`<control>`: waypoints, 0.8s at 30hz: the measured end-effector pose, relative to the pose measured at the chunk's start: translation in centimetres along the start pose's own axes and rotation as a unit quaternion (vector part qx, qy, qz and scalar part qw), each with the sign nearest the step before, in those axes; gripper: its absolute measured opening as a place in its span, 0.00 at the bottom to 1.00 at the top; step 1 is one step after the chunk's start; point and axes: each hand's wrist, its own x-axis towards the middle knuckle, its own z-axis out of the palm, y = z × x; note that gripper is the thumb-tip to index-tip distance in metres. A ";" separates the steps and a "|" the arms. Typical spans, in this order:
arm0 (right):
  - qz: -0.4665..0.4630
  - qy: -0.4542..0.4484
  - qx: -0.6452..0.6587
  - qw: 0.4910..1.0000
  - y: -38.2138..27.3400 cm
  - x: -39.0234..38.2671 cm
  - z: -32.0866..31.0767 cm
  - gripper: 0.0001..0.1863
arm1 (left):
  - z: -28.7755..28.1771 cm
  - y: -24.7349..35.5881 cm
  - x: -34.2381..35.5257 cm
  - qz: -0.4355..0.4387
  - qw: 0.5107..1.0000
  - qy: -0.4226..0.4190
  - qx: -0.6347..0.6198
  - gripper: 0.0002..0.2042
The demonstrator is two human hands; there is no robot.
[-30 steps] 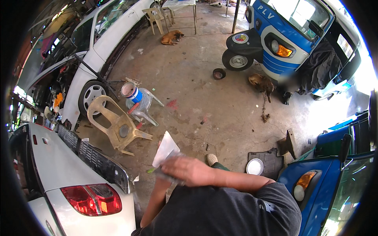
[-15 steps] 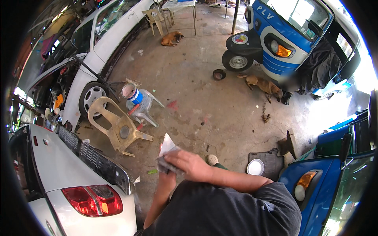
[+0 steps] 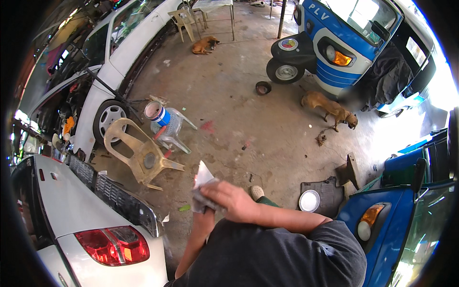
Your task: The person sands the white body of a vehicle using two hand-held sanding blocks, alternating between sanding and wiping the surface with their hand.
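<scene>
As the right hand (image 3: 228, 197) clamps grey sheet (image 3: 198, 203) over white piece (image 3: 203, 172), hard pressure could bend it; left hand's (image 3: 204, 217) grip unclear.

Stained floor (image 3: 229, 115), tan plastic chair (image 3: 138, 163), glare (image 3: 385, 134) at right

"Any lettering?"
"White capitals (image 3: 319, 12) on the blue front of the three-wheeler (image 3: 359, 48), above its headlight (image 3: 337, 55)."
"Other signs?"
"A round multicoloured emblem (image 3: 288, 44) on its mudguard (image 3: 304, 53), too small to read."
</scene>
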 end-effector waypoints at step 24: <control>-0.030 -0.021 -0.008 0.999 -1.0 -1.0 -0.1 0.33 | -2.0 0.0 0.7 -0.056 0.973 -0.144 0.171 0.34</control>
